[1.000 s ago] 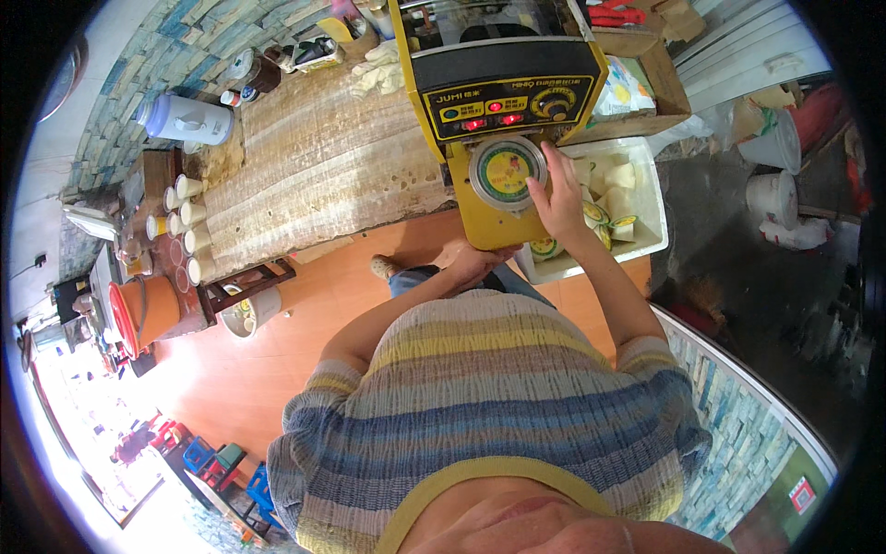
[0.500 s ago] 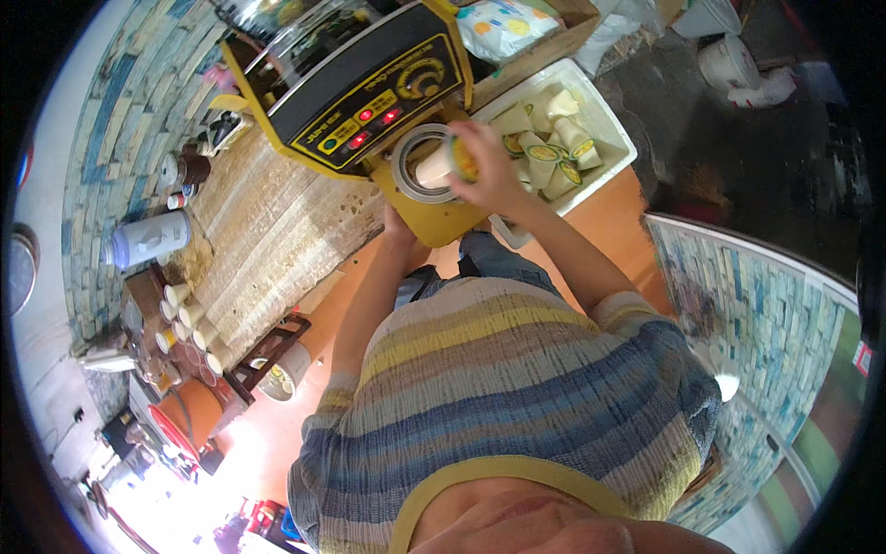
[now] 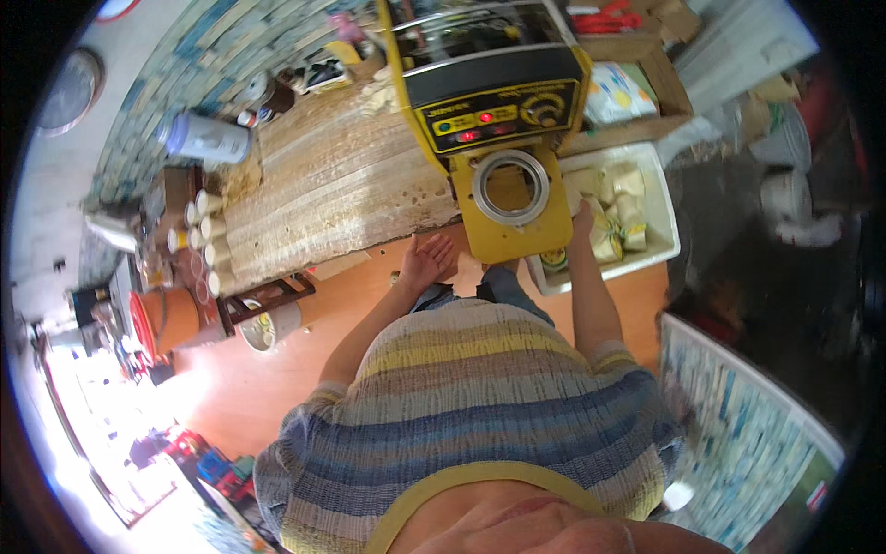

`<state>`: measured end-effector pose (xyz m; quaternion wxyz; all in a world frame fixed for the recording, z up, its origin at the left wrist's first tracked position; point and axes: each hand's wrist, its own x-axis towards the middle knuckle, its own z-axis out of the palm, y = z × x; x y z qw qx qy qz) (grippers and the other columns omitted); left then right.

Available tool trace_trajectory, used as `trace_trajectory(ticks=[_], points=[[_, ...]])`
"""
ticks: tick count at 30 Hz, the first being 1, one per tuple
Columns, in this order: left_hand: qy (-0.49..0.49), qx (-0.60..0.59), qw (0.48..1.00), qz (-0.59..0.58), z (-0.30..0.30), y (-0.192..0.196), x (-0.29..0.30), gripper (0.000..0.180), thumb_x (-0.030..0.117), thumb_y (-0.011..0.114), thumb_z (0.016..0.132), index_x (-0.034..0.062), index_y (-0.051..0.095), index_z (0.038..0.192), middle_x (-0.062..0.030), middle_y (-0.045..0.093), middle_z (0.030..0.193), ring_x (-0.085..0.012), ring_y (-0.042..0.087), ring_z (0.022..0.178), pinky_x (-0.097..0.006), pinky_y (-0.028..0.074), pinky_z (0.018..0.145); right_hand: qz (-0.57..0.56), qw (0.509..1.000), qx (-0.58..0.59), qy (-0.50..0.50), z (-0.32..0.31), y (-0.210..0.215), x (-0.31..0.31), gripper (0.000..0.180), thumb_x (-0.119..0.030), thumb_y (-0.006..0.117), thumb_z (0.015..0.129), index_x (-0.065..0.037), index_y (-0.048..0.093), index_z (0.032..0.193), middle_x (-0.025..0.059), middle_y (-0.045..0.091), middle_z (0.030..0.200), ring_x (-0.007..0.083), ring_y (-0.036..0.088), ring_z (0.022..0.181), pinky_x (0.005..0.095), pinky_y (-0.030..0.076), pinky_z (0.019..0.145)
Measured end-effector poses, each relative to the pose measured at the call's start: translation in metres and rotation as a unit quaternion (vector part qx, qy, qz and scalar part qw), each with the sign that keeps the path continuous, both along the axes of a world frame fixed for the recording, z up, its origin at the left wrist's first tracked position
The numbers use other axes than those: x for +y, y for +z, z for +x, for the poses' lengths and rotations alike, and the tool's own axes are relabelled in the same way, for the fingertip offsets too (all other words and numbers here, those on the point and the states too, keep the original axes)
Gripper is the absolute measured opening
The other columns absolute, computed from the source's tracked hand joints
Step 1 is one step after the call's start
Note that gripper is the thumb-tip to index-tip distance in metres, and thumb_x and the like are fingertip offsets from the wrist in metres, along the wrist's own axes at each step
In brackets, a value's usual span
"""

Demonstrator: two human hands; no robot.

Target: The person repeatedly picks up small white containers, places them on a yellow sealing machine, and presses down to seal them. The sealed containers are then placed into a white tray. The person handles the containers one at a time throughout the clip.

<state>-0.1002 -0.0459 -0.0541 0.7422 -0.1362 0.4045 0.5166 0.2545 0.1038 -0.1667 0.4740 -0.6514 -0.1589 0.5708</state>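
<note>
My left hand [image 3: 427,260] hangs open at the front edge of the wooden table, palm up and fingers stretched, with nothing in it. My right hand [image 3: 582,223] reaches into the white foam box [image 3: 666,208], close beside the yellow plate. Its fingers are partly hidden and blurred, so any grip is unclear. Around it lie several pale sealed cups [image 3: 631,235] with green-and-yellow lids. A black and yellow cup sealing machine [image 3: 498,115] stands ahead, red lights lit. Its yellow plate [image 3: 508,245] sticks out toward me, and the metal ring [image 3: 543,192] in it holds no cup.
On the left, the worn wooden table [image 3: 332,175] carries a row of upturned pale cups [image 3: 217,251] and a light-blue thermos [image 3: 208,137]. An orange bucket [image 3: 171,319] stands past its end. Behind the foam box is a cardboard box [image 3: 678,102].
My right hand has moved from the metal ring, where it held a cup, right into the foam box. My left hand has come away from the plate. The view has shifted.
</note>
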Motion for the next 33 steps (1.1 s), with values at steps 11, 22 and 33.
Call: trace_trajectory(ticks=[11, 22, 33], points=[[0.144, -0.043, 0.989, -0.013, -0.066, -0.028, -0.056, 0.048, 0.044, 0.049, 0.092, 0.0034, 0.050, 0.117, -0.0130, 0.054, 0.120, -0.0277, 0.050, 0.113, -0.041, 0.039, 0.099, -0.012, 0.956, -0.181, 0.232, -0.044, 0.026, -0.047, 0.029, -0.020, 0.051, 0.091, -0.001, 0.056, 0.113, 0.0097, 0.060, 0.102, 0.0187, 0.058, 0.089, 0.0296, 0.046, 0.076], [0.308, -0.041, 0.949, -0.057, -0.180, -0.042, -0.161, 0.033, 0.032, 0.043, 0.096, 0.0062, 0.051, 0.114, -0.0082, 0.057, 0.117, -0.0215, 0.053, 0.109, -0.036, 0.043, 0.091, 0.205, 0.772, -0.045, 0.600, -0.359, 0.142, -0.106, 0.023, -0.018, 0.059, 0.089, -0.001, 0.061, 0.103, 0.0050, 0.063, 0.090, 0.0127, 0.058, 0.084, 0.0265, 0.046, 0.078], [0.467, -0.014, 0.881, -0.073, -0.294, -0.046, -0.255, 0.026, 0.024, 0.045, 0.093, 0.0064, 0.054, 0.110, -0.0079, 0.061, 0.110, -0.0191, 0.056, 0.105, -0.034, 0.043, 0.089, 0.618, 0.265, -0.131, 0.728, -0.901, 0.200, -0.160, 0.068, -0.028, 0.075, 0.068, -0.007, 0.047, 0.127, 0.0151, 0.050, 0.127, 0.0293, 0.043, 0.121, 0.0412, 0.033, 0.102]])
